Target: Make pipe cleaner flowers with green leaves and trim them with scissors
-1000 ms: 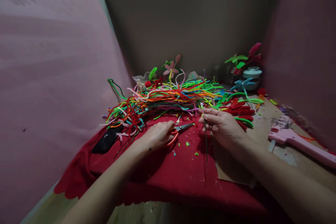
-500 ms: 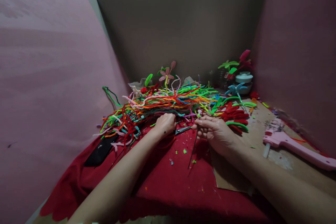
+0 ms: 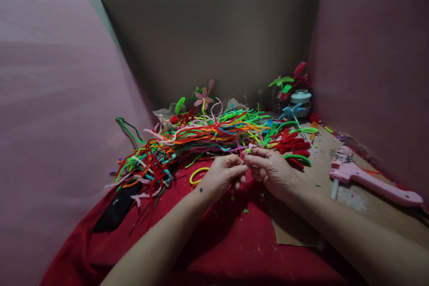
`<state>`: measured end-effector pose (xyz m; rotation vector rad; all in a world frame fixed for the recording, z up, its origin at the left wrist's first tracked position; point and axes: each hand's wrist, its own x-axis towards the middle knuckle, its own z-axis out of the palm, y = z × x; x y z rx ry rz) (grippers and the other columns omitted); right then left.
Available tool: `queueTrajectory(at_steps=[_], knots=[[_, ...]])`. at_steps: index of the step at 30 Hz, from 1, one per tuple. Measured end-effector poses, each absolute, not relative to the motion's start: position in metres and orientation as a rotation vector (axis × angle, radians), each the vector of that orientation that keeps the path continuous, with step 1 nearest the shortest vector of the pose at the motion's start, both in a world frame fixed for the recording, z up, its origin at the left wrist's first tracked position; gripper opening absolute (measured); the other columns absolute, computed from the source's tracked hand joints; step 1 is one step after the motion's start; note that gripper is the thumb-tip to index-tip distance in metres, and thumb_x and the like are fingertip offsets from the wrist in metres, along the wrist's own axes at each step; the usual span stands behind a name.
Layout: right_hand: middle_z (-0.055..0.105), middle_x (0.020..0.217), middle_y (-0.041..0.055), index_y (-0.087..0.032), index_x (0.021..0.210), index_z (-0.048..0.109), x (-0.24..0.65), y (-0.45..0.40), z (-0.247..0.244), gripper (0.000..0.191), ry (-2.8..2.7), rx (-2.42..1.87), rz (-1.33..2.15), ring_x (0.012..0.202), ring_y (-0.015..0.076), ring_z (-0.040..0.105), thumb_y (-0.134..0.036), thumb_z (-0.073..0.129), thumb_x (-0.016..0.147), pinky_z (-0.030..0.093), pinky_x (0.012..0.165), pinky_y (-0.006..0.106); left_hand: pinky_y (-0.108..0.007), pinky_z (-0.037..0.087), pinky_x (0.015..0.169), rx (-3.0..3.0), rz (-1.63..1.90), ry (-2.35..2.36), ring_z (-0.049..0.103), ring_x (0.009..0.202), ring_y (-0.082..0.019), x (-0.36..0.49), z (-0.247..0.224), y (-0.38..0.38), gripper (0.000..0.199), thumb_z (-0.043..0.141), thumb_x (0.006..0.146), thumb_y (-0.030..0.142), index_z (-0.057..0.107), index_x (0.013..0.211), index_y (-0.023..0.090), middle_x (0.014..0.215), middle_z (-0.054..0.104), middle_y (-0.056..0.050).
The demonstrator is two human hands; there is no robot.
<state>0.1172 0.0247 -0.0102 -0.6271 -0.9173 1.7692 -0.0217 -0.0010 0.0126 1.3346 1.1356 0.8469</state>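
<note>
My right hand (image 3: 273,169) pinches a small flower-like piece with a white and green tip (image 3: 250,148), set on a thin wire stem. Against its fingertips, the thumb and fingers of my left hand (image 3: 223,173) are closed in a pinch at the stem. Most of the stem is hidden behind my fingers. A yellow loop (image 3: 198,176), which looks like a scissors handle, lies on the red cloth (image 3: 214,232) beside my left hand. Just beyond both hands spreads a pile of colourful pipe cleaners (image 3: 208,132).
A pink glue gun (image 3: 365,176) rests on a brown board (image 3: 295,228) at the right. Red fuzzy petals (image 3: 293,143) and a blue flower (image 3: 293,111) lie near a pale-lidded jar (image 3: 300,98). At the left is a black phone-like slab (image 3: 115,210). Walls enclose the table.
My left hand has let go of the scissors and moved right to meet my right hand at the stem. The camera has turned slightly right.
</note>
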Motion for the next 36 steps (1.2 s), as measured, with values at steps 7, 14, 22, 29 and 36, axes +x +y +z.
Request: queueTrajectory(at_steps=[7,14,22,29,36], knots=[[0.054,0.054,-0.0025,-0.011,0.068,0.063,0.119,0.026,-0.009,0.023,-0.983,-0.664,1.672,0.041,0.0036,0.041,-0.032,0.073,0.063,0.03,0.036,0.017,-0.014,0.024,0.033,1.311,0.844,1.164,0.035,0.034,-0.002,-0.024,0.013,-0.004,0.02,0.058,0.073,0.034,0.054,0.073,0.015,0.051,0.053,0.004],[0.058,0.059,-0.0024,-0.015,0.075,0.062,0.119,0.025,-0.009,0.02,-0.978,-0.638,1.697,0.043,0.0049,0.045,-0.03,0.072,0.066,0.034,0.039,0.018,-0.015,0.025,0.033,1.379,0.945,1.288,0.035,0.033,-0.003,-0.021,0.016,-0.01,0.016,0.056,0.074,0.028,0.055,0.068,0.014,0.047,0.05,0.005],[0.057,0.062,-0.0021,-0.015,0.068,0.066,0.117,0.023,-0.008,0.013,-0.996,-0.607,1.695,0.051,0.0061,0.048,-0.022,0.074,0.062,0.037,0.049,0.02,-0.015,0.032,0.032,1.43,0.981,1.315,0.044,0.033,-0.006,-0.018,0.015,-0.024,0.015,0.053,0.076,0.029,0.054,0.071,0.015,0.049,0.051,0.005],[0.055,0.059,-0.0022,-0.014,0.069,0.065,0.118,0.019,-0.008,0.011,-1.016,-0.608,1.822,0.048,0.0047,0.046,-0.023,0.071,0.066,0.033,0.043,0.017,-0.021,0.04,0.041,1.551,0.824,1.291,0.051,0.042,-0.01,-0.033,0.026,-0.019,0.023,0.051,0.077,0.038,0.054,0.074,0.016,0.057,0.055,0.002],[0.057,0.059,-0.0032,-0.018,0.076,0.065,0.119,0.018,0.001,0.015,-0.854,-0.705,1.9,0.04,0.0033,0.04,-0.02,0.072,0.062,0.026,0.035,0.016,-0.027,0.04,0.059,2.475,-0.068,1.947,0.056,0.07,-0.018,-0.093,0.033,-0.01,0.015,0.048,0.076,0.028,0.055,0.084,0.018,0.082,0.061,-0.007]])
